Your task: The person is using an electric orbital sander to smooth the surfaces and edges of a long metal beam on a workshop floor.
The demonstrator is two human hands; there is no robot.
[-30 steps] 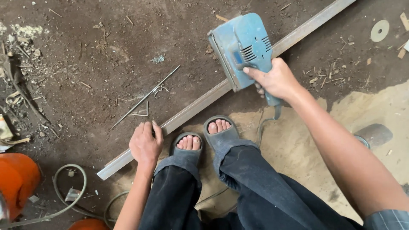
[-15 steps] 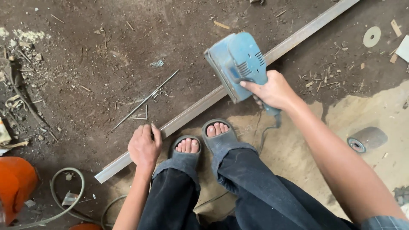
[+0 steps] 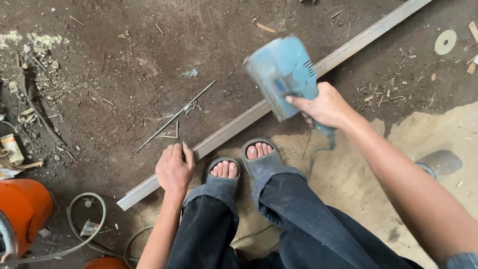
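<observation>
Since the earlier frame, the blue power sander (image 3: 283, 77) has shifted toward the near end of the bar and now appears motion-blurred. Left hand (image 3: 174, 169) rests fingers curled, palm down, on the long grey metal bar (image 3: 234, 129) near its close end. Right hand (image 3: 323, 105) is closed around the sander's handle, holding it over the bar's middle. Bar lies diagonally across the dirt floor (image 3: 124, 65).
</observation>
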